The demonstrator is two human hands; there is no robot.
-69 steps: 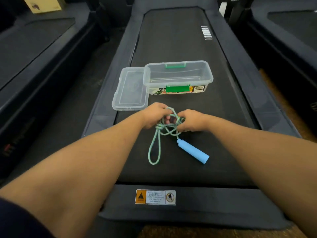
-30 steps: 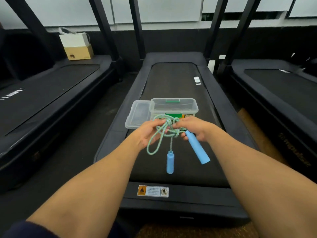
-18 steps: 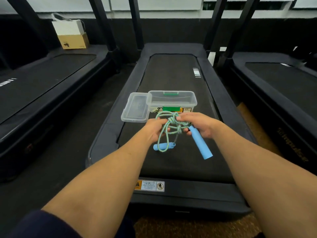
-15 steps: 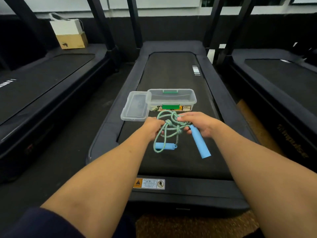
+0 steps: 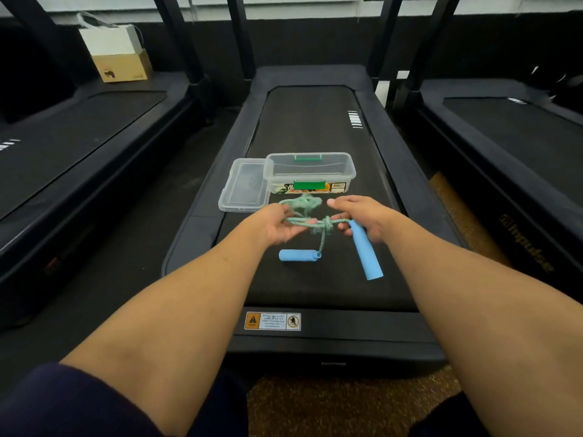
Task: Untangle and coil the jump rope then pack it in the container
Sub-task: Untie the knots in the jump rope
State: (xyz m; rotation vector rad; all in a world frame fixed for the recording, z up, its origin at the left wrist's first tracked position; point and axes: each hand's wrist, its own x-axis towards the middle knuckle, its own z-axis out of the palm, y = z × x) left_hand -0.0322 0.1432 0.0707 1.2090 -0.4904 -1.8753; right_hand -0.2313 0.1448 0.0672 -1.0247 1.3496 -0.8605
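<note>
The left hand (image 5: 277, 225) is turned palm up, and its fingers pinch the green and white woven jump rope (image 5: 326, 223). The right hand (image 5: 362, 216) has its fingers curled around the rope right where it joins a long blue foam handle (image 5: 366, 252). That handle sticks out below the right hand and slants down toward the person.

The rope is pulled tight between the two hands. A knot sits in the middle of it. A loose loop of rope is just past the hands, but it is blurry. One bit of rope hangs down from the knot to a second blue foam handle (image 5: 298, 255). This handle lies sideways below the hands, closer to the left one. I cannot tell if it touches the black treadmill belt (image 5: 315, 127).

Past the hands, a clear plastic container with green clips (image 5: 310, 171) sits open on the belt. Its clear flat lid (image 5: 244, 190) lies touching it, past the left hand.

Nearer the person than the hands is an orange and white warning sticker (image 5: 273, 321). A brown cardboard box (image 5: 123, 66) sits far off on the left hand's side.
</note>
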